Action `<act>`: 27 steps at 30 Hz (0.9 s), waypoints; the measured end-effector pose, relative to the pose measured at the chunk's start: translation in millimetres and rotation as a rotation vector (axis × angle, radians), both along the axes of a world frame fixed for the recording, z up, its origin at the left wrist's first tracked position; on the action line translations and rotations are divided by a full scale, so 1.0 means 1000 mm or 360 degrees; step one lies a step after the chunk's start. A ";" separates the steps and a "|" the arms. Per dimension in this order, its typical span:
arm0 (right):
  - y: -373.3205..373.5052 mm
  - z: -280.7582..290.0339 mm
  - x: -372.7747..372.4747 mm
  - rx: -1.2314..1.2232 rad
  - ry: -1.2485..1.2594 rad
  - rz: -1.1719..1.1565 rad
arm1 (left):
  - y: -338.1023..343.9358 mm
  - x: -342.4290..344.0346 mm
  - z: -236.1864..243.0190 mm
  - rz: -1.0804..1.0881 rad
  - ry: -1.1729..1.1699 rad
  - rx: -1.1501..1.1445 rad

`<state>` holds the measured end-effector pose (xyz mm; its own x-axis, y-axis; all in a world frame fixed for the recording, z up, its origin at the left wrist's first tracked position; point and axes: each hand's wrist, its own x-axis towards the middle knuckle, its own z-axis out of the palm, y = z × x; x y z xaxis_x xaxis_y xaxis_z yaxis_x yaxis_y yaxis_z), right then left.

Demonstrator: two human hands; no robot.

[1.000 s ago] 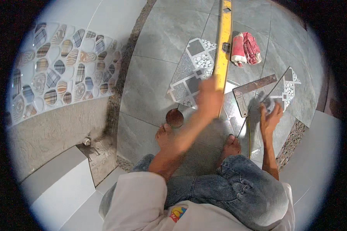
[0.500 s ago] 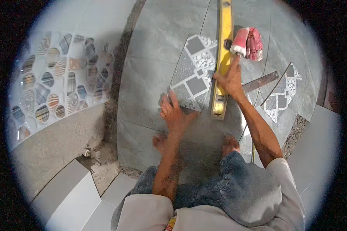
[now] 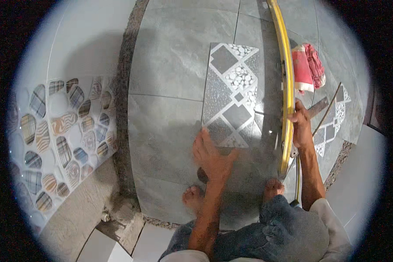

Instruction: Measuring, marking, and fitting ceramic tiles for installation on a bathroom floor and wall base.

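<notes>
A long yellow spirit level runs lengthwise over the grey floor, moved off to the right of a patterned tile. My right hand is closed round its near part, fingertips on the yellow edge. The cut decorative tile, with dark squares, white bands and pebble shapes, lies on the floor in front of me. At its near end rests my left hand, slightly blurred, fingers and thumb spread about the corner.
Right of the level lie a red and white bundle, a flat metal bar and another patterned tile piece. Large grey tiles cover the floor. A pebble-patterned wall stands left. My bare feet are close by.
The level has swung right, away from the tile, with my right hand now holding its edge. My left hand stays near the tile's near corner. The view has shifted.
</notes>
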<state>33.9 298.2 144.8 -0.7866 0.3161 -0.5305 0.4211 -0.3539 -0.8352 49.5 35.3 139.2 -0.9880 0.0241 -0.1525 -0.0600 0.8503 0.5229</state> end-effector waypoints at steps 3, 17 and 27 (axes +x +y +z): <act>-0.012 0.002 -0.006 0.0022 0.0044 -0.0007 | -0.003 0.000 0.002 0.0000 -0.0038 0.0006; -0.031 -0.004 -0.031 0.1200 0.0052 0.0399 | -0.030 0.039 0.004 0.0767 -0.0307 0.0491; -0.017 -0.010 -0.029 0.1865 0.0120 0.0462 | -0.023 0.047 -0.002 0.0396 -0.0184 0.0404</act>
